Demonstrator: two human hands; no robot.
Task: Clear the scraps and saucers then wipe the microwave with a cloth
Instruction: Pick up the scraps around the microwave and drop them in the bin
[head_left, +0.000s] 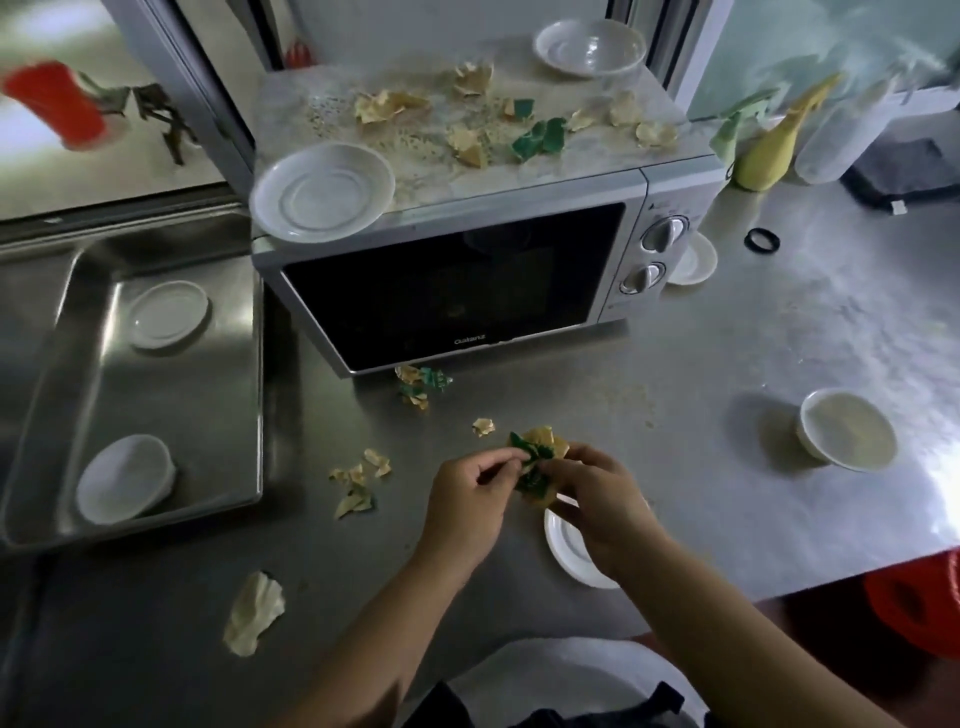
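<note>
Two bare forearms, no sleeves showing, left hand (470, 499) and right hand (602, 499) without rings, watch or gloves, white garment at the lap, dark strap or fabric across it

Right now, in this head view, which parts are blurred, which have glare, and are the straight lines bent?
Head view: the red cup at upper left is smeared by blur; bright glare washes the steel counter at right; the front left stays dim; the microwave edges and the steel tray rim bow from wide-angle distortion; both hands' grip on the bunched scraps is reasonably sharp.
</note>
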